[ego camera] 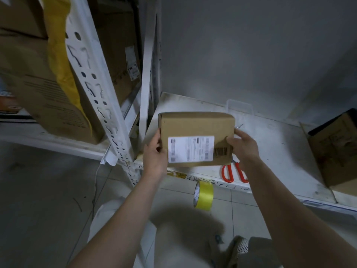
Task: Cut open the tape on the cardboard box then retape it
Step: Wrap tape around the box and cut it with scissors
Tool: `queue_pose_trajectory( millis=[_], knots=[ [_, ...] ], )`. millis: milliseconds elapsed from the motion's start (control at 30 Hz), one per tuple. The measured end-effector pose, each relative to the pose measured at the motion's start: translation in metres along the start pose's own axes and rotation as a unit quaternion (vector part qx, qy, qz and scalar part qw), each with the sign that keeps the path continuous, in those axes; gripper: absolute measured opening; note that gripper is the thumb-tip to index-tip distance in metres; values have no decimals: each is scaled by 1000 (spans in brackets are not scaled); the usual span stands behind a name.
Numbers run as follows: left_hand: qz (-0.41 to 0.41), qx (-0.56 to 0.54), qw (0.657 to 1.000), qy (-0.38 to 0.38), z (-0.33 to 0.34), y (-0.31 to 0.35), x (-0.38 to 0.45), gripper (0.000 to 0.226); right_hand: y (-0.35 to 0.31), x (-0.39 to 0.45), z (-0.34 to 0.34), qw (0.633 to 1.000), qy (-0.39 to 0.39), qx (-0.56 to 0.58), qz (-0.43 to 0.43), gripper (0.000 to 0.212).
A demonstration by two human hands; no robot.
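A small brown cardboard box (pixel 195 125) with a white shipping label and a barcode facing me is held over the front of a white shelf (pixel 274 144). My left hand (pixel 154 153) grips its left side and my right hand (pixel 244 147) grips its right side. Orange-handled scissors (pixel 228 174) lie on the shelf just below the box, partly hidden by my right wrist. A roll of yellow tape (pixel 203 196) shows just below the shelf's front edge, above my lap.
An open brown carton (pixel 336 147) stands at the shelf's right end. A white perforated rack post (pixel 100 89) rises on the left, with large cartons (pixel 38 89) and yellow packing behind it. A clear plastic piece (pixel 239 108) leans at the grey back wall. Tiled floor lies below.
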State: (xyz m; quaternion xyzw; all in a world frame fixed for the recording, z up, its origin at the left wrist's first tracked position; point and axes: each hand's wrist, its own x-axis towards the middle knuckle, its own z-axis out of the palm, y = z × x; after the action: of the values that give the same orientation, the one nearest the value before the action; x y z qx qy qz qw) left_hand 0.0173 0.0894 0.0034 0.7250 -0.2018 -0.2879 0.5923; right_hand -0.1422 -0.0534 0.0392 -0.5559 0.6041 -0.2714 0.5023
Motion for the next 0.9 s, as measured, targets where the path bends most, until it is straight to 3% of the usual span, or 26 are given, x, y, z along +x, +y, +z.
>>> queue_pose_trajectory(
  millis=[100,167,500,567,667,700,767,833,900],
  knots=[
    [1,-3,999,50,0,12,12,30,-7,5,-3,1000,6,27,-7,18],
    [16,33,998,42,5,10,22,22,-5,9,0,999,-26,43,8,26],
    [-9,52,998,44,19,-3,52,36,16,17,15,996,-64,55,8,38],
    [4,65,996,54,20,-6,52,32,18,18,15,997,-40,59,15,34],
    [40,80,981,170,25,-7,29,6,31,13,11,996,52,52,58,13],
    [3,71,978,196,30,-14,17,11,39,9,10,993,76,19,87,21],
    [-129,79,980,129,45,-36,-9,17,60,-1,8,985,84,-43,146,35],
    [-241,101,965,1,65,-64,-33,30,82,-14,8,980,41,-26,193,31],
    [-299,102,947,-52,83,-76,-46,39,101,-18,9,983,6,-47,180,15]
  ],
)
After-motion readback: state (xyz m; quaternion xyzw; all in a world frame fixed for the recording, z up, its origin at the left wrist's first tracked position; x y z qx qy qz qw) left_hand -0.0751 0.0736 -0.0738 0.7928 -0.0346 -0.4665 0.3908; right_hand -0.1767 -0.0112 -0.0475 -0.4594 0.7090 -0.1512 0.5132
